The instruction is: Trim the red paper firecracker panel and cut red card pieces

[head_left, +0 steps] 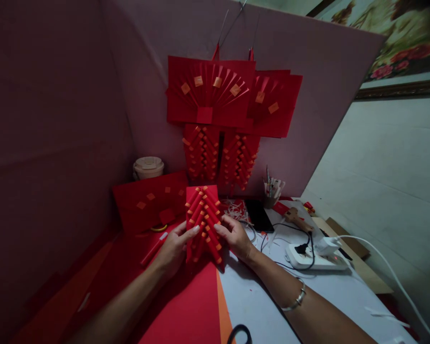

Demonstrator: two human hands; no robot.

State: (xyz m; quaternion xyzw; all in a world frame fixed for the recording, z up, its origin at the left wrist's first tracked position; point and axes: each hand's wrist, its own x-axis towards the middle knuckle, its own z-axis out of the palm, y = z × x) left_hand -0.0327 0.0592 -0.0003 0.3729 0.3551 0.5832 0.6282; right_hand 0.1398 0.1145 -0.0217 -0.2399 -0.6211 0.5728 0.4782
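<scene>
A red paper firecracker decoration (203,217) stands nearly upright over the table, its rolled red tubes with orange ends set in slanting rows on a red backing. My left hand (179,243) grips its left edge, thumb on the front. On the opposite edge, my right hand (235,235) holds it the same way, thumb pressed to the tubes. The fingers behind the backing are hidden. Just left of my left hand lies a red marker-like stick (154,249) with a whitish end. Behind leans a red card (129,205) with small orange squares.
Red fan cards (209,117) with firecracker panels (202,157) hang on the pinkish board. Right on the table are a black phone (260,216), a glue gun (297,220), a power strip (317,258) with cables and a pen cup (271,196). A black scissor handle (241,328) shows in front.
</scene>
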